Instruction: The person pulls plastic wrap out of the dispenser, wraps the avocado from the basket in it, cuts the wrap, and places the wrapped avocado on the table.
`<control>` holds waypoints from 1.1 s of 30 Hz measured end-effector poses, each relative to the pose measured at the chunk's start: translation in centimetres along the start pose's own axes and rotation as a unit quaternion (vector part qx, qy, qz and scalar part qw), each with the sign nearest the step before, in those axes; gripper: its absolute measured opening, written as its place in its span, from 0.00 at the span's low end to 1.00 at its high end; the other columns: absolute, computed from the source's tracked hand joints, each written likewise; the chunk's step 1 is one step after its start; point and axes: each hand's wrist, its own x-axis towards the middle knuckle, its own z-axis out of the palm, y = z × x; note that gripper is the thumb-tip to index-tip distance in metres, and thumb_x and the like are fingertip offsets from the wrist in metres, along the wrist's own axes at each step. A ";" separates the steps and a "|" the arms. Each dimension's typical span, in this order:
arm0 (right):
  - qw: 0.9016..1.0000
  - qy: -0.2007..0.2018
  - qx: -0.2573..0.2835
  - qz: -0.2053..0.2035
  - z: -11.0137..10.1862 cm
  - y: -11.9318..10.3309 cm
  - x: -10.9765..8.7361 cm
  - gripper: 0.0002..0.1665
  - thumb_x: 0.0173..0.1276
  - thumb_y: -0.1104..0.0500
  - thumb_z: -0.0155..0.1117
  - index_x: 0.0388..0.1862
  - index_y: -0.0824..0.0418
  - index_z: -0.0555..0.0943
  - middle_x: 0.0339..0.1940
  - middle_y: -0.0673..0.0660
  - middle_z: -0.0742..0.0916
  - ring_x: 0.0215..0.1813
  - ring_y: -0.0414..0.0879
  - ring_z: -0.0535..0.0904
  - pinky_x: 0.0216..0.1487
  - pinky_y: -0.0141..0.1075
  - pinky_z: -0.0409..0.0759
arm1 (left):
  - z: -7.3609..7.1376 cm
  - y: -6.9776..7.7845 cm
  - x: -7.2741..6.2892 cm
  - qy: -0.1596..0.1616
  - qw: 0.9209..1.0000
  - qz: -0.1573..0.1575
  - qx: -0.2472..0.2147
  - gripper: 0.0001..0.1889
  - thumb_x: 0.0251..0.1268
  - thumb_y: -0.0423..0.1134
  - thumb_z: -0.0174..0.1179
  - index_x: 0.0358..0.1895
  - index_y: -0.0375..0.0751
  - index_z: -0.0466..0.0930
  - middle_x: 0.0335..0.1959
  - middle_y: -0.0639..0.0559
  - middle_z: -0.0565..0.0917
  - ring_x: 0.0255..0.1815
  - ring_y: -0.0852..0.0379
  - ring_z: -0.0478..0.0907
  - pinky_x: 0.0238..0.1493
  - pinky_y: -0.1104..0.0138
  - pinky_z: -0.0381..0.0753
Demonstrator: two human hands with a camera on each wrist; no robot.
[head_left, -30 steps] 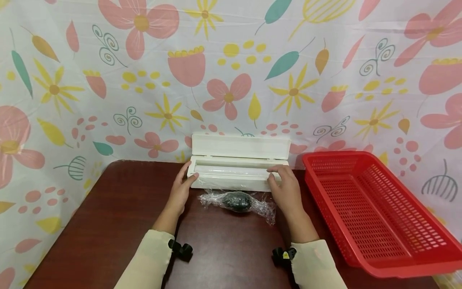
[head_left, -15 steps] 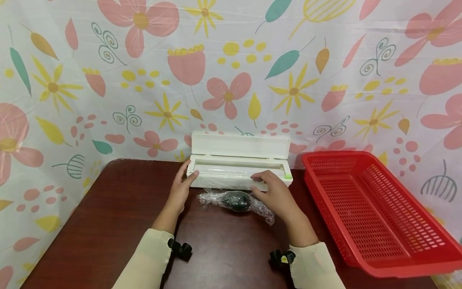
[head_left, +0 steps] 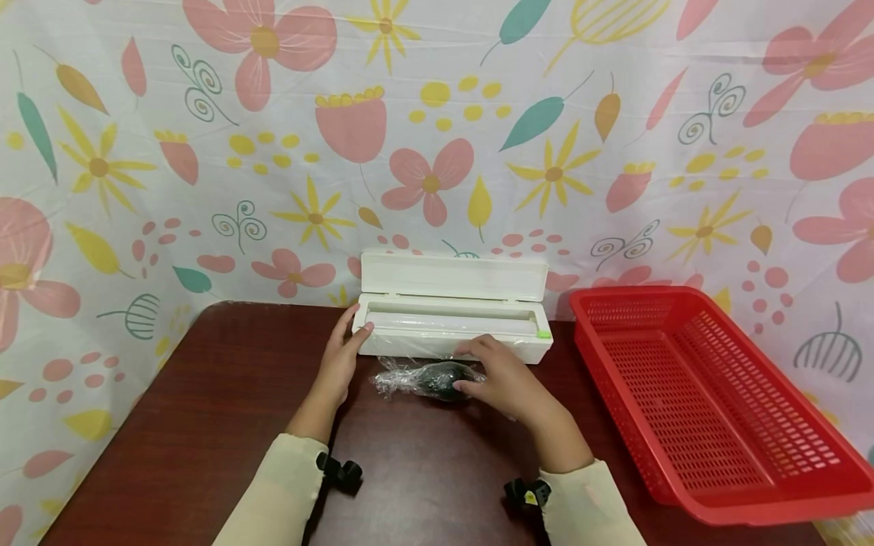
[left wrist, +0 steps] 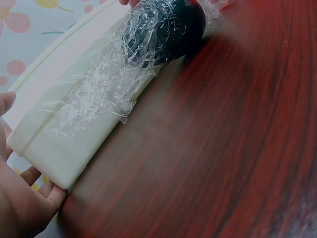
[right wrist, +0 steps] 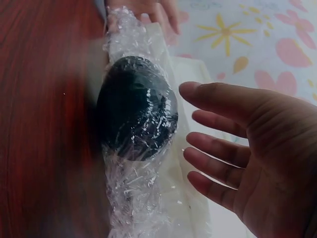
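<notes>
A white cling film dispenser point(head_left: 410, 346) stands at the back of the table with its lid point(head_left: 454, 276) raised and a film roll point(head_left: 444, 324) inside. My left hand point(head_left: 337, 365) grips its left end, thumb at the front edge and fingers round the end. In front of it lies a dark oval item point(head_left: 437, 377) wrapped in clear film with crumpled ends; its kind cannot be told. My right hand point(head_left: 508, 381) is over the item's right part, fingers spread. In the right wrist view, the fingers point(right wrist: 213, 158) are apart from the wrapped item point(right wrist: 136, 111).
A red mesh basket point(head_left: 710, 425) stands on the right side of the dark wooden table point(head_left: 410, 470). Behind the table hangs a flowered white cloth point(head_left: 437, 91). A green slider point(head_left: 543, 334) sits at the dispenser's right end.
My right hand has left the dispenser's right end and moved left and nearer, over the wrapped item. The left hand stays on the dispenser.
</notes>
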 end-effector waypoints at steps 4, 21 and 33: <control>1.000 -0.021 -0.006 -0.001 0.3 -0.2 0.0 0.28 0.60 0.54 0.78 0.58 0.57 0.81 0.55 0.55 0.82 0.59 0.51 0.79 0.61 0.49 0.78 | 0.0 0.1 -0.1 0.001 1.000 -0.002 -0.001 0.34 0.77 0.51 0.54 0.81 0.59 0.53 0.85 0.49 0.43 0.85 0.44 0.36 0.81 0.41 0.45; 0.999 -0.047 0.002 0.000 1.1 0.0 0.0 0.25 0.61 0.56 0.76 0.57 0.58 0.81 0.59 0.57 0.82 0.63 0.54 0.77 0.66 0.51 0.75 | -0.5 -0.5 0.8 0.161 0.974 0.159 0.030 0.25 0.67 0.47 0.68 0.63 0.40 0.77 0.60 0.43 0.73 0.62 0.50 0.70 0.63 0.60 0.70; 0.998 -0.060 0.004 0.009 1.0 -0.1 0.0 0.30 0.60 0.55 0.77 0.61 0.58 0.80 0.60 0.58 0.81 0.63 0.53 0.77 0.66 0.51 0.76 | 3.7 2.0 -1.7 -0.091 0.942 0.198 0.256 0.15 0.63 0.39 0.71 0.52 0.42 0.85 0.47 0.46 0.85 0.49 0.51 0.81 0.53 0.53 0.82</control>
